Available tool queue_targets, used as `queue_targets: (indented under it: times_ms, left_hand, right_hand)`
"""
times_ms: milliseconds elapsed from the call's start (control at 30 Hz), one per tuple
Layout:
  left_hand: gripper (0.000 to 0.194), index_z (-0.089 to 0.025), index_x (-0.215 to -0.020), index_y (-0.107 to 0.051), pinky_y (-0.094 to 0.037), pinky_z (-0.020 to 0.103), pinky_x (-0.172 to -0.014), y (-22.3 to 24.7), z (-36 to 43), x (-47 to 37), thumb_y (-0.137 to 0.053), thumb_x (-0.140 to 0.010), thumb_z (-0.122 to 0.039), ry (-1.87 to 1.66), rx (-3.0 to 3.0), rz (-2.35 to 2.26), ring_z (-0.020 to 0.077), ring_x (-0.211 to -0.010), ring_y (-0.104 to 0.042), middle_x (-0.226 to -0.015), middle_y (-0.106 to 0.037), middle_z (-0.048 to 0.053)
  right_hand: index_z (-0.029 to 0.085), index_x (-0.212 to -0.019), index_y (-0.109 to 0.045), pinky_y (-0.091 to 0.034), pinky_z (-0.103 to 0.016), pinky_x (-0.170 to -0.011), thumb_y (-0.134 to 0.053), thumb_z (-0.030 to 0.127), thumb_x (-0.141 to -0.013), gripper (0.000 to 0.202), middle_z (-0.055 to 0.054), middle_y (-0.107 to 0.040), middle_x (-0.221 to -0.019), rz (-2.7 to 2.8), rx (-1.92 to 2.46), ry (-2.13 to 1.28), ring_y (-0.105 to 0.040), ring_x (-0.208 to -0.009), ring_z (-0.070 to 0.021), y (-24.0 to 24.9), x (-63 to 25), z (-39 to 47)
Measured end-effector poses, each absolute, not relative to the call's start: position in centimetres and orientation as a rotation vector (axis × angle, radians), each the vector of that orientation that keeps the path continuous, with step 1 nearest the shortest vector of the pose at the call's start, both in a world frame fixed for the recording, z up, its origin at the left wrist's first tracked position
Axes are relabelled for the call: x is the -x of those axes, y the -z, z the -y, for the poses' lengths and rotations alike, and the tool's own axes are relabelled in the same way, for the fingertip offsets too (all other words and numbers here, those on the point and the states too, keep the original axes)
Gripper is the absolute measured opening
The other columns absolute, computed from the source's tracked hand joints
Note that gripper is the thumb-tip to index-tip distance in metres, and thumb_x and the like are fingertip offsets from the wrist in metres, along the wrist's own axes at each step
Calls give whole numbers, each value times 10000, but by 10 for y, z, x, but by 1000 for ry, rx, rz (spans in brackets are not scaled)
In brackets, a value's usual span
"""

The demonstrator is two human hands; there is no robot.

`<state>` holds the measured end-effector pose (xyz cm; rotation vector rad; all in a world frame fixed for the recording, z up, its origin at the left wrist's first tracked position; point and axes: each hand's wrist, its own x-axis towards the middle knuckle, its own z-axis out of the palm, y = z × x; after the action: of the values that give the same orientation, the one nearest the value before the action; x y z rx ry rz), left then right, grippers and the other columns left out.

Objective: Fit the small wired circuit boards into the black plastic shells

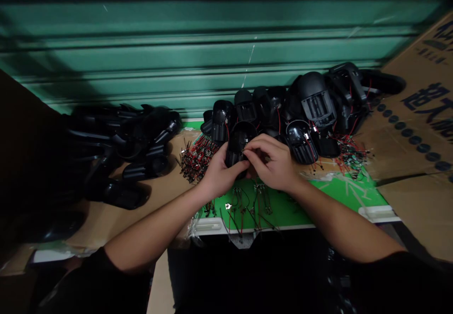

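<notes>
black shell [236, 145]; glossy, hollow, rounded top; left hand [222, 175] grips its side; right hand [273, 162] pinched together, contents unclear

Across the green tabletop [327, 198] we go: a heap of red and black wires [198, 161]; left of it, brown cardboard [102, 219] bearing piled dark shells [129, 137]; rightward, black casings [318, 99]; front-right, small wired pieces [228, 206].

there's decent hand room over the right end of the green board [341, 186] | its middle's totally jammed: left hand [222, 175], right hand [274, 163], held shell [235, 142] | its front: loose leads [242, 210] | its left: wire tangle [197, 158] | its back: shell row [316, 99] | beyond its right: big carton [419, 104]
</notes>
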<state>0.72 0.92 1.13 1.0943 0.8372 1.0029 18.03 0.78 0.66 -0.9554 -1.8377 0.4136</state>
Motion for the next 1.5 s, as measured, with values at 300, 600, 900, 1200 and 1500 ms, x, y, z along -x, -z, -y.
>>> queue_targets:
  times_ms: [300, 600, 900, 1200, 1500]
  left_hand:
    - [385, -162, -1083, -600, -586, 298, -653, -9, -9, -4, -806, -816, -347, -949, -977, -793, 144, -640, -680, -851, -686, 4]
    - [352, -155, -1027, -596, -613, 311, -645, -7, -13, -3, -800, -825, -358, -952, -1000, -796, 148, -634, -694, -832, -692, 14]
    - [374, -204, -1121, -451, -568, 279, -496, -2, -12, -6, -717, -899, -345, -896, -946, -781, 157, -551, -675, -727, -644, -35]
    - [409, -247, -1117, -388, -532, 255, -510, -6, 1, -9, -704, -857, -229, -923, -1034, -767, 138, -584, -661, -737, -636, -69]
    - [337, -244, -1096, -373, -490, 237, -487, -7, 9, -10, -662, -922, -245, -931, -1108, -777, 108, -511, -615, -713, -617, -80]
  right_hand:
    - [216, -1044, -696, -541, -331, -704, -614, 160, -1009, 105, -64, -683, -976, 1896, 924, -387, -658, -828, -187, -5, -184, -10]
    - [217, -1058, -703, -561, -360, -756, -599, 185, -1026, 114, -76, -689, -998, 1926, 925, -438, -668, -875, -199, -9, -189, -11]
    - [207, -1067, -718, -574, -321, -662, -657, 225, -1006, 88, -73, -709, -1018, 1899, 972, -474, -667, -766, -163, -10, -185, -6]
    - [223, -1029, -696, -598, -366, -756, -599, 133, -1012, 133, -76, -730, -940, 1918, 896, -239, -701, -860, -209, -5, -181, -4]
    - [225, -1060, -708, -618, -361, -742, -603, 122, -993, 162, -83, -755, -970, 1942, 859, -140, -736, -877, -217, 2, -180, 0]
